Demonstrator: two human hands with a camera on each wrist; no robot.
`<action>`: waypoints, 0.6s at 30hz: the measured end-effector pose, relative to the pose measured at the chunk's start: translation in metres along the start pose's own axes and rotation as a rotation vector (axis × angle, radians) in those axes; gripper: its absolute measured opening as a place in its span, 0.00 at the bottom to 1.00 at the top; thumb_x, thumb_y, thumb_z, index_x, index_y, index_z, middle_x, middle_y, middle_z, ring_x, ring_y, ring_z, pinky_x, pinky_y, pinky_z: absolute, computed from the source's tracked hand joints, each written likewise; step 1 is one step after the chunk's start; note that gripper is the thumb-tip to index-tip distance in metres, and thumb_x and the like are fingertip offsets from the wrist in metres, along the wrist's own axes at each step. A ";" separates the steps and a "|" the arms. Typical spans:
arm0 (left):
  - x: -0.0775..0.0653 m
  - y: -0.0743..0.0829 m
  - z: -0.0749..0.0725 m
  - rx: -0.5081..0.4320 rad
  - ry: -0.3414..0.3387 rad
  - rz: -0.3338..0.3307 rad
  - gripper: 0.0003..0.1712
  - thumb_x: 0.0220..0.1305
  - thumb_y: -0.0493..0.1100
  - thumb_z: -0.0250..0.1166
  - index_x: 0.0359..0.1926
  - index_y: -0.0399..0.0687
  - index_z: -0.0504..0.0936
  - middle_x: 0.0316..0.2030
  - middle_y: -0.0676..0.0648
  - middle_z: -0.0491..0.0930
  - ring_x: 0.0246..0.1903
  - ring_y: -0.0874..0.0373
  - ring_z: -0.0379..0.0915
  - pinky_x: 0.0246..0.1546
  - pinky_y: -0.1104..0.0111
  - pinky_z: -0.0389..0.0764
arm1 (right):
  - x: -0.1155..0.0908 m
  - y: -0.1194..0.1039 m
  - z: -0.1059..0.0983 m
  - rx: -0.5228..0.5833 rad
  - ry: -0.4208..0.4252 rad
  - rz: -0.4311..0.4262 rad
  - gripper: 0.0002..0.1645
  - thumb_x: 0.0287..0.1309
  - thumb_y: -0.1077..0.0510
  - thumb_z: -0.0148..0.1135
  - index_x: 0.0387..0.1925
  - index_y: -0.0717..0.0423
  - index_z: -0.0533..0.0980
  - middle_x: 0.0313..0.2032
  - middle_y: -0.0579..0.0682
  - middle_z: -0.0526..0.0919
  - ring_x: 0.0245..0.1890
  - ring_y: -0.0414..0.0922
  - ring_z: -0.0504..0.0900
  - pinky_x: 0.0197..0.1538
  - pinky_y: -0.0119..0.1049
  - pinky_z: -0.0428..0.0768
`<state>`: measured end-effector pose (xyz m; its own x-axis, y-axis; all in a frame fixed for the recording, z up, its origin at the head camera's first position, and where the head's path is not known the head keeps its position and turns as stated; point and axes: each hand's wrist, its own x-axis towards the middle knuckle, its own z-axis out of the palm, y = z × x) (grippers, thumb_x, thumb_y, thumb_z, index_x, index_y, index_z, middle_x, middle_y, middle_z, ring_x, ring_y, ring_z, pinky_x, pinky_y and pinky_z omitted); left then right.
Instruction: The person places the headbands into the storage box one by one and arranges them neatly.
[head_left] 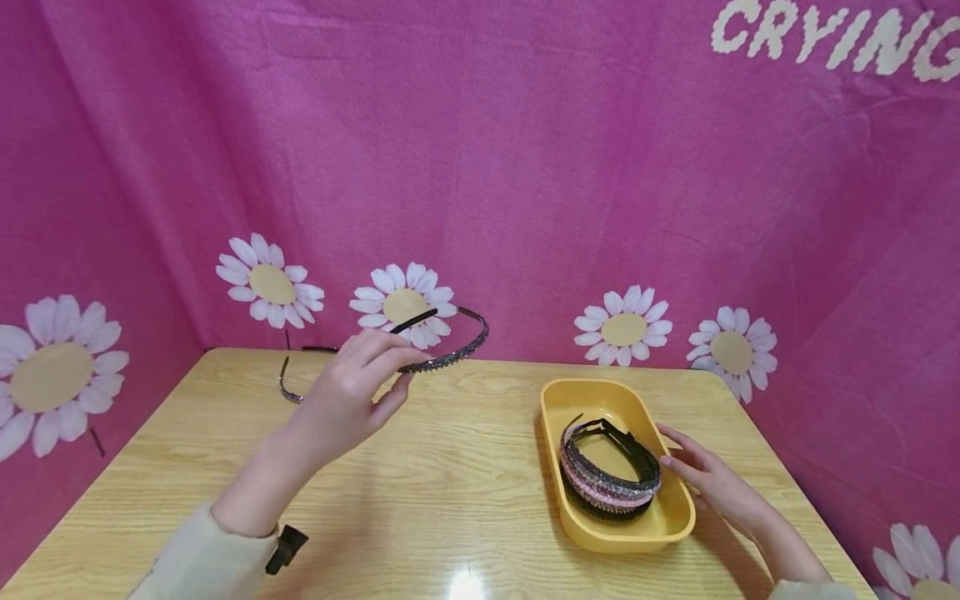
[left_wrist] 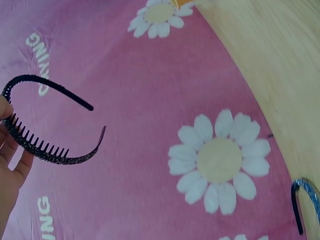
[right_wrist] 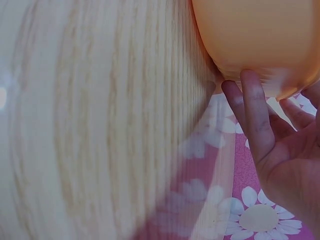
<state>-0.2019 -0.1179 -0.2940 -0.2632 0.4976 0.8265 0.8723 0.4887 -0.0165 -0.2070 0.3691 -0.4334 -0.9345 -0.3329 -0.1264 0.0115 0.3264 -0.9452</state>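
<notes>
My left hand pinches a dark, sparkly headband above the table. Small comb teeth line its inner side in the left wrist view, where its two ends point away from the hand. At the right, a yellow plastic tub holds several stacked headbands, black, grey and pink. My right hand rests against the tub's right side, thumb at the rim. In the right wrist view its fingers reach along the tub's outer wall, fairly straight.
Behind my left hand, another glittery headband lies on the wooden table, partly hidden. In the left wrist view a bluish headband shows at the right edge. A pink daisy-print cloth hangs around the table's back and sides.
</notes>
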 end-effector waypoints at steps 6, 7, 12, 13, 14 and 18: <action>0.007 0.008 0.017 -0.029 0.053 0.047 0.12 0.58 0.33 0.60 0.44 0.40 0.81 0.39 0.46 0.77 0.40 0.53 0.72 0.42 0.63 0.74 | 0.001 0.000 0.000 0.009 -0.002 0.002 0.40 0.71 0.53 0.45 0.72 0.59 0.39 0.62 0.77 0.55 0.44 0.40 0.81 0.44 0.50 0.81; 0.008 0.010 0.020 -0.036 0.058 0.053 0.11 0.59 0.33 0.59 0.44 0.39 0.81 0.39 0.46 0.77 0.40 0.53 0.72 0.42 0.64 0.74 | 0.001 0.000 0.000 0.009 -0.001 0.005 0.40 0.71 0.53 0.45 0.72 0.58 0.39 0.62 0.77 0.55 0.45 0.40 0.81 0.44 0.50 0.81; 0.014 0.019 0.035 -0.063 0.066 0.075 0.11 0.59 0.32 0.58 0.43 0.40 0.81 0.40 0.46 0.77 0.41 0.54 0.72 0.43 0.65 0.74 | 0.001 0.001 -0.001 0.011 -0.005 0.007 0.40 0.71 0.53 0.45 0.72 0.59 0.38 0.61 0.75 0.58 0.45 0.40 0.81 0.44 0.50 0.81; 0.015 0.021 0.038 -0.066 0.068 0.083 0.12 0.58 0.32 0.58 0.43 0.40 0.81 0.40 0.47 0.78 0.41 0.54 0.73 0.44 0.65 0.74 | 0.001 0.001 -0.001 0.012 -0.008 0.007 0.40 0.71 0.53 0.45 0.72 0.59 0.38 0.61 0.74 0.59 0.45 0.40 0.81 0.44 0.49 0.81; 0.015 0.022 0.040 -0.070 0.070 0.089 0.12 0.58 0.32 0.58 0.43 0.40 0.81 0.40 0.47 0.78 0.42 0.54 0.73 0.43 0.65 0.74 | 0.001 0.001 -0.001 0.010 -0.011 0.006 0.40 0.71 0.53 0.45 0.73 0.59 0.38 0.60 0.73 0.60 0.45 0.40 0.81 0.45 0.49 0.81; 0.019 0.026 0.051 -0.084 0.083 0.118 0.11 0.60 0.31 0.56 0.43 0.40 0.81 0.39 0.48 0.78 0.41 0.54 0.73 0.41 0.65 0.74 | 0.000 0.001 -0.001 0.011 -0.016 0.005 0.40 0.71 0.53 0.45 0.73 0.59 0.38 0.59 0.71 0.62 0.45 0.41 0.81 0.45 0.48 0.82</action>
<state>-0.2053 -0.0595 -0.3074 -0.1247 0.4854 0.8654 0.9276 0.3665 -0.0720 -0.2079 0.3705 -0.4339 -0.9287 -0.3452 -0.1353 0.0199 0.3179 -0.9479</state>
